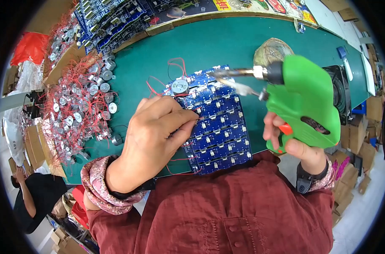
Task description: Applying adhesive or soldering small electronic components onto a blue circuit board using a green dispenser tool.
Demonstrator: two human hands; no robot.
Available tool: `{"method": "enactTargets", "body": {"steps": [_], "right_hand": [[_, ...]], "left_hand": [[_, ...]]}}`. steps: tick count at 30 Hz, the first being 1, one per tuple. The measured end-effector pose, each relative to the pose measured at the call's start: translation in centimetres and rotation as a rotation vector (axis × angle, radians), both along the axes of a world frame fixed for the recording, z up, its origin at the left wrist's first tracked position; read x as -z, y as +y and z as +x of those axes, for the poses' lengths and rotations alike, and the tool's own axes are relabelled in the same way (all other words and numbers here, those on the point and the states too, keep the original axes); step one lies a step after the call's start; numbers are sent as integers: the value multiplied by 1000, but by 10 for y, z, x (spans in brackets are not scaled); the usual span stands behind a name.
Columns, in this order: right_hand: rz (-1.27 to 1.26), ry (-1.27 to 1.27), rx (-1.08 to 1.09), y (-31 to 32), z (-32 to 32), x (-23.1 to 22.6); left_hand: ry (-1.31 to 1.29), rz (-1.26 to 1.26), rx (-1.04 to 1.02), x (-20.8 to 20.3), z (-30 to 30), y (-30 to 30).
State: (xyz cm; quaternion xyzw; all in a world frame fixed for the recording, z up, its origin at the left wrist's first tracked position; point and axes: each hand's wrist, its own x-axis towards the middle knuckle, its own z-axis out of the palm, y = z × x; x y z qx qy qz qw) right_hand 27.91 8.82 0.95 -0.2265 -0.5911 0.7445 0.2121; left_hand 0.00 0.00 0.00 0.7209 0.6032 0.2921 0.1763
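board: blue circuit board panel [220, 127] flat on the green tabletop [209, 46], under the left hand [152, 135]
left fingers: pinched on a red wire [191, 111] at the panel
right hand [290, 142]: clenched on a green soldering gun [304, 101], tip above the panel
left of fingers: heap of small motors [80, 106] with red wires
beyond: one motor [180, 86] on the panel, black fan [340, 93] right

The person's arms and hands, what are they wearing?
Both hands are bare, the left hand and the right hand. A dark red buttoned shirt covers the arms, with pink floral cuffs at the wrists. Each wrist carries a black band, the right one with a buckle.
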Motion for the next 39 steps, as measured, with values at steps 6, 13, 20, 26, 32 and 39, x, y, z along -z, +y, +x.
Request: {"method": "enactTargets", "body": {"steps": [6,13,20,26,32,39], "right_hand": [[-228,11,110,-20,24,16],[-95,-52,68,-31,24,19],[91,-171,87,-38,19,28],[199,-208,60,-42,19,30],[243,-212,71,-44,18,31],[486,-175,-20,-36,17,36]], "left_hand": [[74,22,77,1,-2,5],[62,3,96,0,-2,8],[51,-34,86,1,-1,9],[85,-1,83,1,2,7],[81,1,76,0,4,6],[115,9,59,-1,5,4]]}}
